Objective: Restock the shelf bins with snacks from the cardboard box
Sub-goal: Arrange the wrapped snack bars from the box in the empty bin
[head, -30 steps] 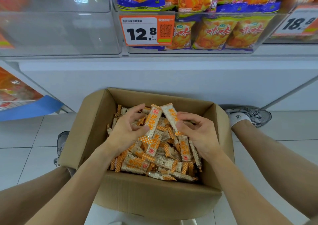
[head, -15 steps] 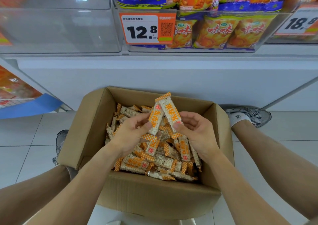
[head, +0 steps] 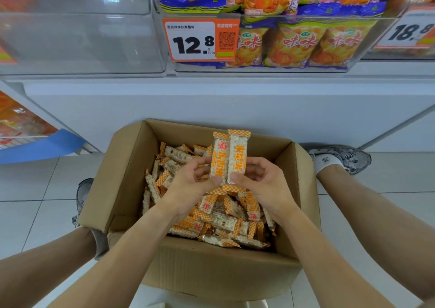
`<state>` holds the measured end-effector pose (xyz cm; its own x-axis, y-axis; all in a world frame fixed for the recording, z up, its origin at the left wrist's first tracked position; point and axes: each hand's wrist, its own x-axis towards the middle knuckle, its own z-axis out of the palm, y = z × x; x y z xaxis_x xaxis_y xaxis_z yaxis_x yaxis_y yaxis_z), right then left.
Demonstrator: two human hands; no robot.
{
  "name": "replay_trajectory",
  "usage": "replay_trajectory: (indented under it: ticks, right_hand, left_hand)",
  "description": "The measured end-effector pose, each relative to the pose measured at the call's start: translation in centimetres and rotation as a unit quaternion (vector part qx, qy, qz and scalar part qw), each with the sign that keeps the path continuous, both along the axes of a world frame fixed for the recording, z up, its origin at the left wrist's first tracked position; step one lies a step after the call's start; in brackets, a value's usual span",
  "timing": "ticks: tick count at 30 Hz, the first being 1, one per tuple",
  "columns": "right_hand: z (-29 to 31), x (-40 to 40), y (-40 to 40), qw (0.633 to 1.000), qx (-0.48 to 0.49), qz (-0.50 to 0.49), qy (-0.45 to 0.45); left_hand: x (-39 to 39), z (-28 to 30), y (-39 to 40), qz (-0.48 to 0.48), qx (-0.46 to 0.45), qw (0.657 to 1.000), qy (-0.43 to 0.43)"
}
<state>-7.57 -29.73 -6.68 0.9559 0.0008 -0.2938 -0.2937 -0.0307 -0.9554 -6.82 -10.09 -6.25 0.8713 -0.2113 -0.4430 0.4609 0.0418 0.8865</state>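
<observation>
An open cardboard box (head: 122, 173) on the floor is full of several white-and-orange rice snack bars (head: 226, 220). Above the pile I hold two bars upright, side by side. My left hand (head: 188, 185) pinches the left snack bar (head: 219, 157) near its lower end. My right hand (head: 261, 185) pinches the right snack bar (head: 237, 154) the same way. Both bars' tops stand clear of the heap. An empty clear shelf bin (head: 77, 41) is at the upper left.
A second clear bin (head: 353, 58) holds orange chip bags behind a 12.8 price tag (head: 193, 40). A white shelf base runs behind the box. My shoes (head: 341, 158) and legs flank the box on the tiled floor. A blue edge (head: 40, 146) juts in at left.
Both hands have risen from the pile with one bar each. The bars went from tilted to upright and now stand close together.
</observation>
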Motion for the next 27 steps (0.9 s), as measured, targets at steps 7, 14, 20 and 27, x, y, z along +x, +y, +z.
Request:
replay_trajectory:
  ticks: [7,14,20,27]
  right_hand:
    - [0.6,0.0,-0.5,0.998,-0.03,0.046,0.028]
    - [1.3,0.6,-0.9,0.996,0.016,0.029,0.083]
    - [2.0,1.3,-2.1,1.0,0.001,0.004,0.02]
    - [2.0,1.6,-2.6,1.0,-0.015,0.0,-0.002]
  left_hand:
    - [-0.3,0.5,-0.4,-0.02,-0.031,0.999,0.027]
    - [-0.1,1.6,0.3,-0.061,0.021,0.998,0.016]
    - [0.1,2.0,1.1,-0.123,0.047,0.991,-0.001]
    - [-0.1,1.4,0.3,-0.066,-0.012,0.995,0.067]
